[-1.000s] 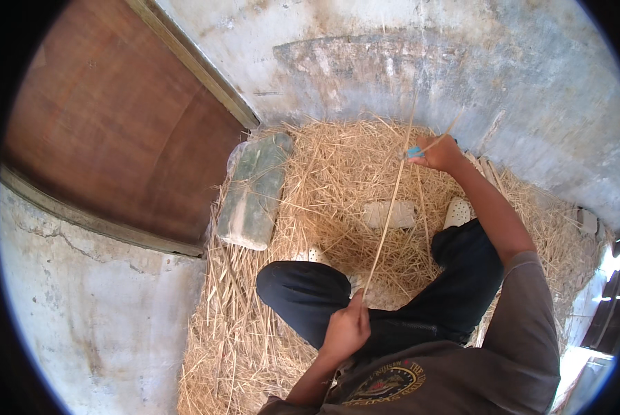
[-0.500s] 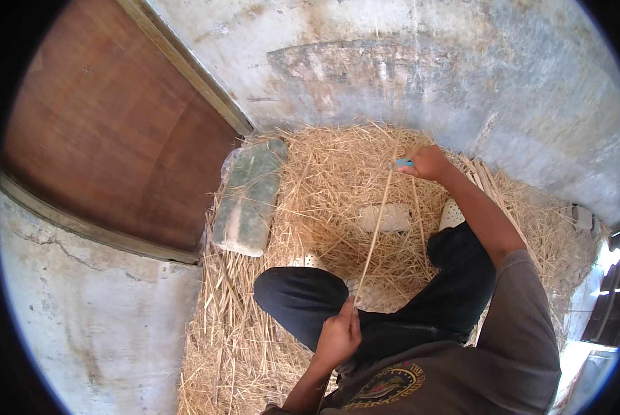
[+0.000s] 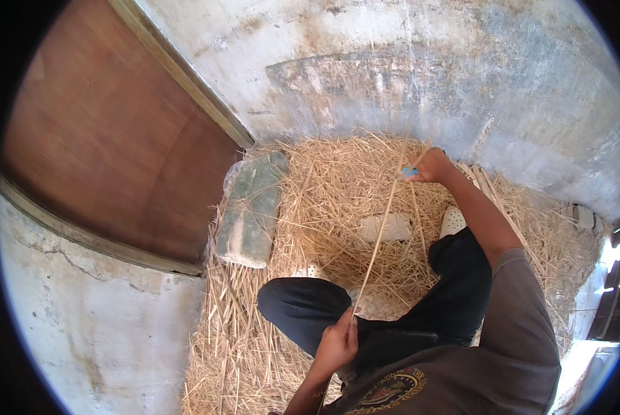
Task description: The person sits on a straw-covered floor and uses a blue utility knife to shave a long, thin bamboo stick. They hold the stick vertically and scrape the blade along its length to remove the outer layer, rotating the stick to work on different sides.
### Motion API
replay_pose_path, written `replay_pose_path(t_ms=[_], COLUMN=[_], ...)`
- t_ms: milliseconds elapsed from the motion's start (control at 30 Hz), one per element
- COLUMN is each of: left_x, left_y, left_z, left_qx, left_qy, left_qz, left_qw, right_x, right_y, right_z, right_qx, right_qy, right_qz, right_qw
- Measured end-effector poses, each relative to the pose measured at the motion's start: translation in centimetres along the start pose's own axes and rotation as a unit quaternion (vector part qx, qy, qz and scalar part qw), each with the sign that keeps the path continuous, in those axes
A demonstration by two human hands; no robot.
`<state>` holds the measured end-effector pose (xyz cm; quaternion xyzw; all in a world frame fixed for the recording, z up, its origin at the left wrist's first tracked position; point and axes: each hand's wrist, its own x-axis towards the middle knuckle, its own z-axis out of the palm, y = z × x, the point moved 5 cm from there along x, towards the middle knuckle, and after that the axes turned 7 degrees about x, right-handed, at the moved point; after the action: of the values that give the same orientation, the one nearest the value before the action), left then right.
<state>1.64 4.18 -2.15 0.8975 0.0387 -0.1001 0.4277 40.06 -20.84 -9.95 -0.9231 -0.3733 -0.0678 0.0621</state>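
**Both hands closed, thin pale strip pulled nearly straight between them**

Left hand [image 3: 337,342]: gripping the near end of the thin pale strip [image 3: 374,252], thumb and fingers pinching, the rest curling in. Strip is running away from that hand, leaning slightly right, up to the right hand.

Right hand [image 3: 431,166]: clenching around a small blue tool [image 3: 409,171], too small to tell what kind. Strip is passing by the tool's left end; can't tell if the two are touching. A blurred strand is sticking up beside that fist.

Between the hands: a pale block [image 3: 396,227] is lying on the straw [image 3: 337,187], with the strip crossing above it.

Close by: dark trousers [image 3: 303,297] are showing both legs bent, one knee jutting just ahead and left of the left hand. A white perforated shoe [image 3: 454,220] is sitting just on the body side of the right hand; its mate is partly showing beyond that knee. Brown-grey shirt [image 3: 455,377], with a round yellowish print, is filling the space right of the left hand.

Farther out: an oblong green-grey block [image 3: 252,207] is lying well left of the right hand, loose stalks resting on it. Longer stalks [image 3: 486,181] are lying just right of that hand. A stained wall [image 3: 393,83] is rising beyond it; a brown panel [image 3: 116,138] is standing far left of both hands.
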Motion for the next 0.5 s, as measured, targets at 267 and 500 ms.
replay_pose_path(t_ms=[267, 500], left_x=[-0.6, -0.8], left_y=[-0.5, -0.8], left_z=[-0.1, -0.3], left_qx=[0.042, 0.047], left_qy=[0.019, 0.031], left_qz=[0.015, 0.047], left_qw=[0.999, 0.997], right_x=[-0.2, -1.2], right_y=[0.6, 1.3], right_z=[1.4, 0.4], right_qx=[0.010, 0.028], right_qy=[0.019, 0.028], right_qz=[-0.045, -0.041], right_qw=[0.999, 0.998])
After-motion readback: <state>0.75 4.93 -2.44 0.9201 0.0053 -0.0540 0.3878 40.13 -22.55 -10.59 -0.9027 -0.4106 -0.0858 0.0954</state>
